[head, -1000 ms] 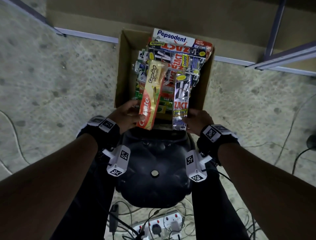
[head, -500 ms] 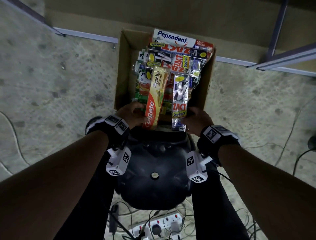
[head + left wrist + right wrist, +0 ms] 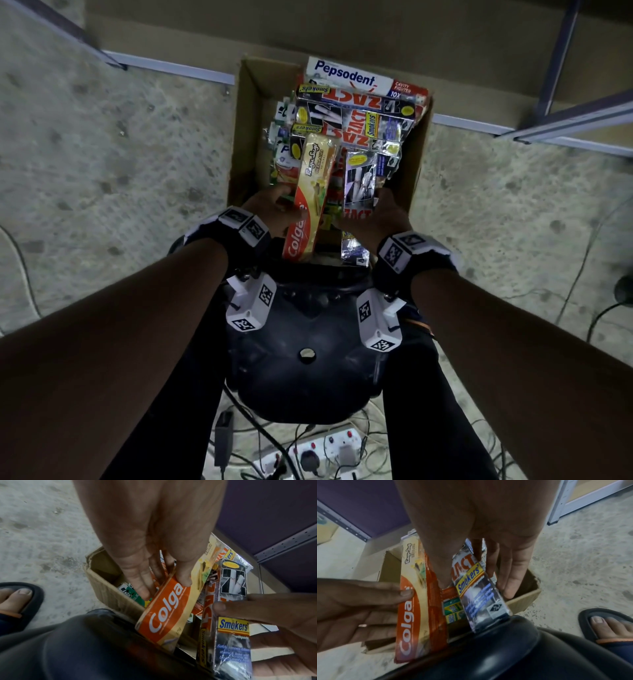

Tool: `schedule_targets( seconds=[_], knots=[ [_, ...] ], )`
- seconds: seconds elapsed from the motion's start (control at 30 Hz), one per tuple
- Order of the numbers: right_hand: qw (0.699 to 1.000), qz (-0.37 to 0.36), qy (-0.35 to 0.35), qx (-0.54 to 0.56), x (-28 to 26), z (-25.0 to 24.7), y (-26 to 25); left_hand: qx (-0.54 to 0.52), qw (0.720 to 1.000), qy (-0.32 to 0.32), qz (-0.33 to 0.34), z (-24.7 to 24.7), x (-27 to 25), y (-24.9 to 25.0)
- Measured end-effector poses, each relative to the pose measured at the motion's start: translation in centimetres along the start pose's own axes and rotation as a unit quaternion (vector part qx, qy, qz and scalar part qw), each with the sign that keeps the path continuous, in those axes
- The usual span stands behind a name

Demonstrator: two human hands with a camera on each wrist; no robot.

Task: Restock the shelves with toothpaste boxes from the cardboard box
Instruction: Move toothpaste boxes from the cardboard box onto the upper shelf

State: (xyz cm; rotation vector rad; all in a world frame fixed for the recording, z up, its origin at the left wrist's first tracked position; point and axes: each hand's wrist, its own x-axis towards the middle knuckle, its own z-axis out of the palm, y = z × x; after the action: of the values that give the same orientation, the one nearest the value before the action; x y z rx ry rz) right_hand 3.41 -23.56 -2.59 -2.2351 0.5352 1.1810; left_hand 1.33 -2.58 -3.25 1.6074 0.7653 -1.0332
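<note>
While you lean over the open brown cardboard box (image 3: pixel 246 137) on the floor, your left hand (image 3: pixel 274 209) grips an orange-and-cream Colgate carton (image 3: pixel 310 195), and your right hand (image 3: pixel 383 219) pinches a silver-and-black Zact Smokers' carton (image 3: pixel 358 185); both cartons are raised above the box.

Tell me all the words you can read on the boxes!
"Colga", partly covered by a thumb: the orange Colgate box in the left hand.
"Smokers'": the silver Zact box in the right hand.
"Pepsodent", "CAVITY FIGHTER", "10X": the white Pepsodent box at the cardboard box's far end.
"ZACT", "Smokers": more boxes inside.
Fine print: too blurred.
</note>
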Motion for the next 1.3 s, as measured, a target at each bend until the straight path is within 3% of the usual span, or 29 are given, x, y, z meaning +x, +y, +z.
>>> schedule_targets(
  seconds=[0.3,0.57,0.8,1.3],
  knots=[
    [0.999,-0.018,0.039,0.008,0.4,0.6,0.9,0.012,1.000,0.011,0.003,0.1,-0.6,-1.5],
    [0.998,-0.026,0.051,0.032,-3.4,-2.6,-0.2,-0.018,0.995,0.069,0.071,0.5,-4.2,-0.7],
    [0.995,-0.053,0.052,0.066,-9.6,-5.9,-1.6,-0.096,0.989,0.052,0.096,-0.5,-10.8,3.1],
    [0.984,-0.110,0.059,0.124,-26.2,-14.1,-4.4,-0.123,0.987,0.027,0.100,-2.0,-27.9,9.0]
  ],
)
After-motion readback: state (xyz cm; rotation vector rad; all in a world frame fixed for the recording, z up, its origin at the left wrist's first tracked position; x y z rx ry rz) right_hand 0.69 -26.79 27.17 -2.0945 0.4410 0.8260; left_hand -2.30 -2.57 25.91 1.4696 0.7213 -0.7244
